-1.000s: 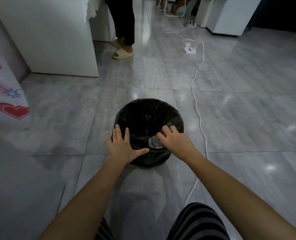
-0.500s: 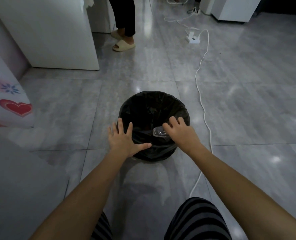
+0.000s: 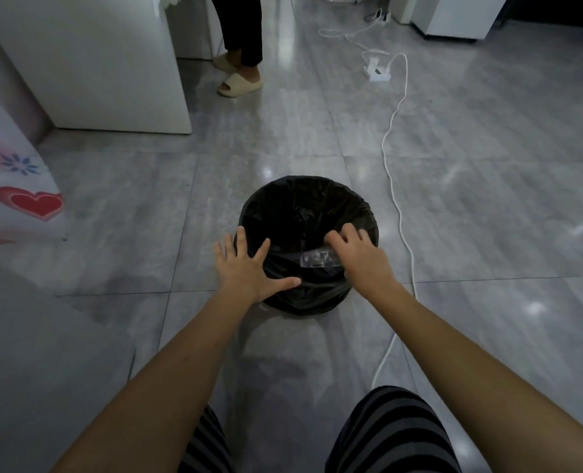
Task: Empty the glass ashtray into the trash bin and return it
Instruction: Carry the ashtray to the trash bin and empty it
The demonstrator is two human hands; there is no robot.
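Tipped over the bin's (image 3: 309,213) four-o'clock rim, the ashtray (image 3: 318,259) is gripped by the curled right hand (image 3: 362,259) so it empties inside, while the bin is steadied at seven o'clock by the flat, spread, empty left hand (image 3: 249,269).

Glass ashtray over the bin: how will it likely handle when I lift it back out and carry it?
The glass ashtray looks clear and smooth, so probably slippery; the right hand grips only one end. Being glass, it is likely rigid, heavyish for its size, and breakable on the tile floor. The trash bin looks light; the left hand on its rim probably steadies it.
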